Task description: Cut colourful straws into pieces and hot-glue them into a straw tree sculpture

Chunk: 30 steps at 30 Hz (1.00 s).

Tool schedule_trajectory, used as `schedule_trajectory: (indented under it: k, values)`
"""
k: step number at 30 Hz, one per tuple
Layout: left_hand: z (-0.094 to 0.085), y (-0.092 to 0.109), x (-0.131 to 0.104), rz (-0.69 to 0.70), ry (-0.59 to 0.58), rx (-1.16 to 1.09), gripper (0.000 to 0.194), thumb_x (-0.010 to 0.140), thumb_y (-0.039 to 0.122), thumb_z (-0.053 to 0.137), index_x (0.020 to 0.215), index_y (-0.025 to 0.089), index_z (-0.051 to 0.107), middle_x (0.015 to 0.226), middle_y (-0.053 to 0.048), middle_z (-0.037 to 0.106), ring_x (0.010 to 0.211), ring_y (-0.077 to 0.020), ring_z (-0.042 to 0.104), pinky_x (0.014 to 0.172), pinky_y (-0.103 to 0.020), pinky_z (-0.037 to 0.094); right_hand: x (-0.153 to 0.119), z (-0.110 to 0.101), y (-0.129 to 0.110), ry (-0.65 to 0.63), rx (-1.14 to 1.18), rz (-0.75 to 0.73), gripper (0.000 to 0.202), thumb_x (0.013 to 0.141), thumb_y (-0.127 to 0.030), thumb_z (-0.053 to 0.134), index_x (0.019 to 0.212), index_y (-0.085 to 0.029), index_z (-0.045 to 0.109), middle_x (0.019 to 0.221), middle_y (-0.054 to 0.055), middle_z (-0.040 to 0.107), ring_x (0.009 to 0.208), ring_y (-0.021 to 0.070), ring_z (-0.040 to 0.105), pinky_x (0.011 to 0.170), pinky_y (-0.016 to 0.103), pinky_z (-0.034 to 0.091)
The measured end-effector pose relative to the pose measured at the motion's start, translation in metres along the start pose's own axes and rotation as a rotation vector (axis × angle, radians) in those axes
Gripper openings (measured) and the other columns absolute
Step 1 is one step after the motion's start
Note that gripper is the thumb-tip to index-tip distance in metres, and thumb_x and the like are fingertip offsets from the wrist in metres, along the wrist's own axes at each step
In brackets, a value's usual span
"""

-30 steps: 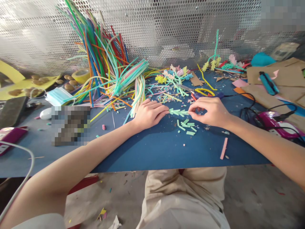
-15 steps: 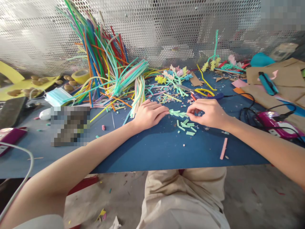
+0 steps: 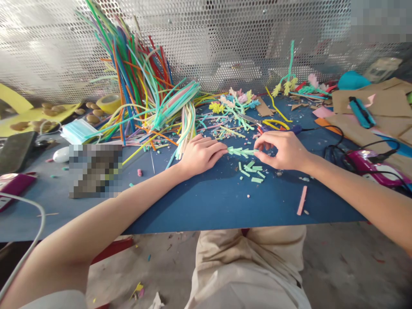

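A pale green branched strip (image 3: 240, 151) of short angled pieces stretches between my two hands above the blue table (image 3: 199, 206). My left hand (image 3: 203, 155) pinches its left end between thumb and fingers. At the right end, my right hand (image 3: 280, 150) has thumb and forefinger pressed together on the strip's tip. Several short green cut pieces (image 3: 256, 180) lie loose just below the strip. A pink strip (image 3: 301, 200) rests nearer the front edge, to the right.
Colourful pipe cleaners (image 3: 138, 86) fill the back left. Behind my hands lie finished-looking coloured sprigs (image 3: 236, 103) and a glue gun or pliers with a dark blue handle (image 3: 298, 128). Cardboard (image 3: 357, 103), a teal cutter (image 3: 362, 112) and a magenta power strip (image 3: 370, 165) sit right.
My right hand has shifted slightly right and up, and more of the green strip's right end shows. My left hand has hardly moved.
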State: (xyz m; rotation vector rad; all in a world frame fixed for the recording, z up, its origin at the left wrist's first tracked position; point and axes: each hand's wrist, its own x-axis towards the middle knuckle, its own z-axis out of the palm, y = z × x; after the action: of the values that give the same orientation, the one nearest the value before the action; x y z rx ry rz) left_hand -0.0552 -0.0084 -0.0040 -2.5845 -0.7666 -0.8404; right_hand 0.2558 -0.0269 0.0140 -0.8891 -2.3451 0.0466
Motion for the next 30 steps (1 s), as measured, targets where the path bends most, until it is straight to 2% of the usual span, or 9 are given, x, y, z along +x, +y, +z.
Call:
schedule_trajectory:
  k: [9,14,17,22,30]
  values:
    - [-0.0009,0.0004,0.0003,0.006,-0.002,0.004,0.023,0.108,0.035,0.056,0.103,0.022,0.073,0.091,0.0,0.08,0.079,-0.0153,0.073,0.071,-0.034,0.041,0.0002,0.0025,-0.0008,0.018,0.022,-0.059,0.008,0.096,-0.027,0.064,0.091,-0.023,0.069,0.086,0.001,0.076,0.072,0.0158,0.066,0.073,0.032,0.052]
    - [-0.0002,0.0,-0.0001,0.006,-0.005,0.005,0.023,0.109,0.036,0.055,0.103,0.022,0.073,0.091,-0.001,0.08,0.079,-0.0154,0.073,0.07,-0.034,0.041,-0.0016,0.0039,0.0001,0.003,0.009,-0.063,0.018,0.095,-0.034,0.069,0.108,-0.023,0.071,0.095,0.003,0.078,0.075,0.0173,0.068,0.073,0.033,0.053]
    - [-0.0001,-0.0005,-0.0003,0.005,-0.007,0.008,0.023,0.109,0.036,0.055,0.104,0.022,0.073,0.091,0.0,0.08,0.079,-0.015,0.073,0.07,-0.034,0.041,-0.0011,0.0063,0.0002,0.011,0.021,-0.107,0.017,0.097,-0.03,0.068,0.112,-0.023,0.073,0.095,0.003,0.079,0.081,0.0184,0.072,0.077,0.033,0.055]
    - [-0.0016,-0.0002,0.0,0.007,-0.011,0.007,0.024,0.109,0.036,0.054,0.104,0.022,0.074,0.09,0.0,0.08,0.08,-0.015,0.073,0.07,-0.034,0.042,0.0017,0.0086,-0.0017,0.034,0.053,-0.155,0.014,0.101,-0.026,0.065,0.107,-0.026,0.078,0.1,0.003,0.082,0.092,0.0204,0.075,0.092,0.039,0.058]
    - [-0.0033,0.0009,0.0005,-0.04,-0.058,-0.035,0.03,0.11,0.04,0.05,0.106,0.023,0.075,0.089,-0.002,0.08,0.081,-0.0159,0.073,0.071,-0.034,0.043,0.0007,0.008,-0.0029,0.073,0.057,-0.108,0.014,0.099,-0.029,0.069,0.102,-0.029,0.082,0.096,0.001,0.083,0.09,0.0215,0.074,0.088,0.041,0.06]
